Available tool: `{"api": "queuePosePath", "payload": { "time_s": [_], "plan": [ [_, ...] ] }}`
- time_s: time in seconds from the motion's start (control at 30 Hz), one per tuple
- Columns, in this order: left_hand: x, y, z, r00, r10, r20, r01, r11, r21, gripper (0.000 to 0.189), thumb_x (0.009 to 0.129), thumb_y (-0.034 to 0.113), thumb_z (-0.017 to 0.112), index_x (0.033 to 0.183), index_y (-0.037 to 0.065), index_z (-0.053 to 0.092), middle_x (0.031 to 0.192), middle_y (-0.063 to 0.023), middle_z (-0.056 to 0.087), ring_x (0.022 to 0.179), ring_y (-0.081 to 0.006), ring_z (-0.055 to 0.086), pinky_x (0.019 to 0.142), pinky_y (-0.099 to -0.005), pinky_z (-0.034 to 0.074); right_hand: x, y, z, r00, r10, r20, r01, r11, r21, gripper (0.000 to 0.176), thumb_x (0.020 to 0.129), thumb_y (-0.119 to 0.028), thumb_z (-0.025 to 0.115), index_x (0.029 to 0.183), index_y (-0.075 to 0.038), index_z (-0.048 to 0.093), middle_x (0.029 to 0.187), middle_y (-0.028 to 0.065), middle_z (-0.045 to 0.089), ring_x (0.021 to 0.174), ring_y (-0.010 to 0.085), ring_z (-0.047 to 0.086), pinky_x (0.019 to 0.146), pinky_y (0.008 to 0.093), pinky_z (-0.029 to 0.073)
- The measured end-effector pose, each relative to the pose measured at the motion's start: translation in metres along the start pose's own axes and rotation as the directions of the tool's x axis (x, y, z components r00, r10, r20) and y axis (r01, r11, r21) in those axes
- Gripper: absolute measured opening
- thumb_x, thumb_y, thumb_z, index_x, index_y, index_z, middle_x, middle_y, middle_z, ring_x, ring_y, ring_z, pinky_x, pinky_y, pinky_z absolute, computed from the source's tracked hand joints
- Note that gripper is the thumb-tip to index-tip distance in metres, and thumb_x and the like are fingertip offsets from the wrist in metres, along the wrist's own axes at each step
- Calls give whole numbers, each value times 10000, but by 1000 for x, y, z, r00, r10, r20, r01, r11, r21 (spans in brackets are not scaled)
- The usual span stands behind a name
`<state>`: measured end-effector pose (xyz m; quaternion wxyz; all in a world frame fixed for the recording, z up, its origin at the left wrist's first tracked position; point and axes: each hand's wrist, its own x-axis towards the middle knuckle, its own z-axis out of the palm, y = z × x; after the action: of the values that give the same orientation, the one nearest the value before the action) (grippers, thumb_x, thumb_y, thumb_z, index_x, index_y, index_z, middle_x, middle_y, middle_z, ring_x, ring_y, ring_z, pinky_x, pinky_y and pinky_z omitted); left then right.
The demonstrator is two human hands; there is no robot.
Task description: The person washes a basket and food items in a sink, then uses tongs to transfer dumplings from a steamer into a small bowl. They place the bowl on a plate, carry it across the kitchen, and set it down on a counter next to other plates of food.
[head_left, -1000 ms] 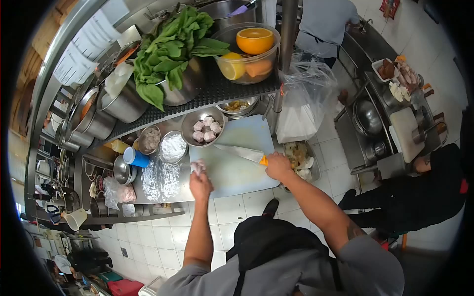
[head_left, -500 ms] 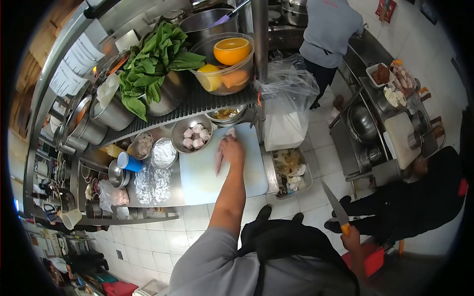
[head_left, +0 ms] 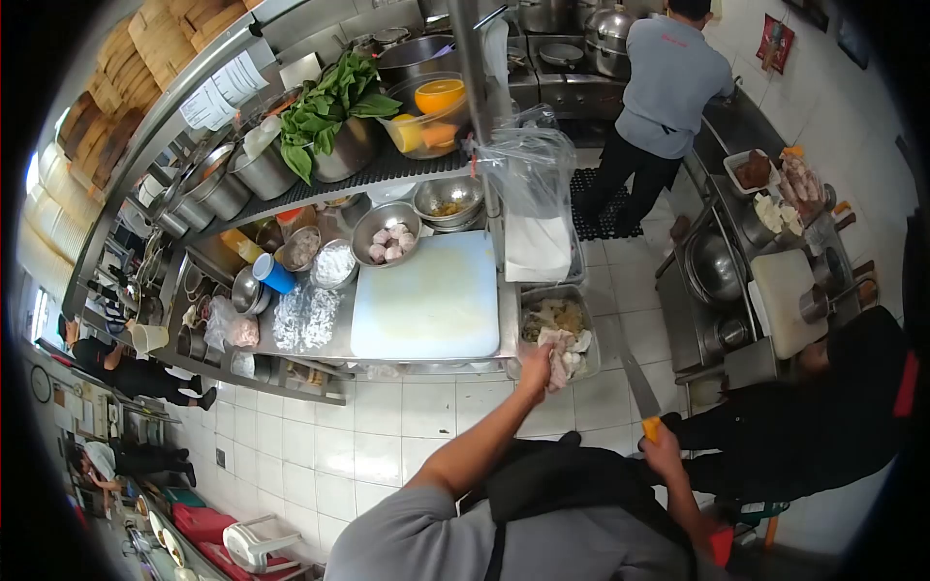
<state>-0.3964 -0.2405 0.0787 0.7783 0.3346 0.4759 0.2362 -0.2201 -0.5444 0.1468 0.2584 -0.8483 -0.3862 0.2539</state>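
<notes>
My left hand (head_left: 536,364) reaches over the front edge of a metal tray (head_left: 588,320) of pale scraps and grips a pinkish piece of meat (head_left: 559,372) that hangs from it. Down at my right side, away from the counter, my right hand (head_left: 663,447) holds an orange-handled knife (head_left: 635,385) with the blade pointing up. The white cutting board (head_left: 431,302) to the left of the tray is bare. Behind the board stands a steel bowl (head_left: 386,232) of pink meat chunks.
A bowl of white powder (head_left: 334,263), a blue cup (head_left: 274,276) and foil (head_left: 305,320) lie left of the board. A plastic bag (head_left: 533,194) hangs from a post. The shelf above carries greens (head_left: 325,107) and oranges (head_left: 433,102). A person in grey (head_left: 668,87) stands behind, one in black (head_left: 823,407) at right.
My left hand left the cutting board with the meat piece and moved right to the scrap tray. The knife hand stays low at my right. The view has pulled back.
</notes>
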Motion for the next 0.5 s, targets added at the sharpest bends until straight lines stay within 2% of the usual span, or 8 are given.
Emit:
{"api": "queuePosePath", "payload": {
  "time_s": [0.1, 0.17, 0.2, 0.27, 0.33, 0.4, 0.47, 0.5],
  "plan": [
    [-57, -18, 35, 930, 35, 367, 151, 873, -464, 484, 950, 265, 512, 1318, -41, 443, 1128, -127, 642, 988, -224, 635, 892, -360, 488, 33, -48, 12, 996, -89, 29, 87, 994, 63, 317, 785, -191, 610, 1027, 10, 581, 966, 276, 632, 949, 449, 601, 811, 504, 477],
    [-87, -37, 62, 976, 68, 207, -17, 970, -242, 457, 935, 161, 567, 1318, -42, 425, 1164, -125, 616, 1054, -225, 608, 969, -369, 451, 62, -55, 37, 879, -461, 120, 449, 886, 113, 334, 810, -192, 590, 1077, 8, 565, 999, 277, 627, 967, 442, 597, 830, 500, 476],
    [-94, -39, 66, 953, 199, 228, -189, 980, -62, 417, 909, 70, 597, 1283, -48, 454, 1166, -130, 614, 1047, -227, 613, 955, -367, 473, 67, -64, 41, 856, -478, 197, 471, 878, 84, 333, 814, -189, 585, 1078, 12, 556, 999, 276, 627, 962, 441, 599, 831, 496, 477],
    [-82, -49, 50, 957, 270, 107, -267, 963, -39, 394, 914, 75, 594, 1270, -42, 472, 1175, -129, 610, 1028, -224, 619, 911, -356, 499, 74, -87, 48, 793, -503, 345, 526, 850, 31, 332, 821, -184, 576, 1080, 20, 540, 998, 275, 627, 954, 439, 602, 832, 489, 480],
    [-90, -32, 35, 944, 328, -33, -329, 943, -49, 321, 922, 58, 576, 1228, -21, 520, 1137, -118, 623, 989, -211, 630, 828, -327, 533, 59, -115, 32, 824, -407, 393, 458, 888, -40, 325, 821, -183, 574, 1064, 28, 531, 978, 267, 629, 945, 434, 605, 828, 489, 481],
    [-85, -20, 8, 890, 401, -215, -423, 904, -63, 322, 906, 97, 609, 1203, -4, 538, 1080, -105, 635, 977, -203, 631, 818, -320, 531, 52, -118, 24, 810, -415, 414, 472, 881, -41, 312, 819, -207, 584, 1016, 29, 528, 951, 261, 629, 925, 431, 610, 812, 490, 481],
    [-105, 18, -19, 795, 479, -372, -499, 865, 49, 365, 858, 166, 681, 1147, -29, 571, 1044, -109, 653, 905, -191, 638, 775, -331, 528, 40, -108, 7, 782, -379, 495, 454, 890, -36, 319, 814, -225, 598, 1005, 23, 537, 932, 256, 630, 916, 432, 612, 798, 490, 484],
    [-113, 34, -35, 788, 477, -390, -527, 849, -27, 365, 849, 163, 686, 1144, -21, 576, 1037, -103, 656, 902, -187, 638, 766, -324, 527, 36, -102, -1, 767, -359, 533, 445, 895, -37, 323, 811, -234, 606, 999, 19, 541, 923, 254, 631, 911, 432, 613, 790, 489, 485]
  ]
}}
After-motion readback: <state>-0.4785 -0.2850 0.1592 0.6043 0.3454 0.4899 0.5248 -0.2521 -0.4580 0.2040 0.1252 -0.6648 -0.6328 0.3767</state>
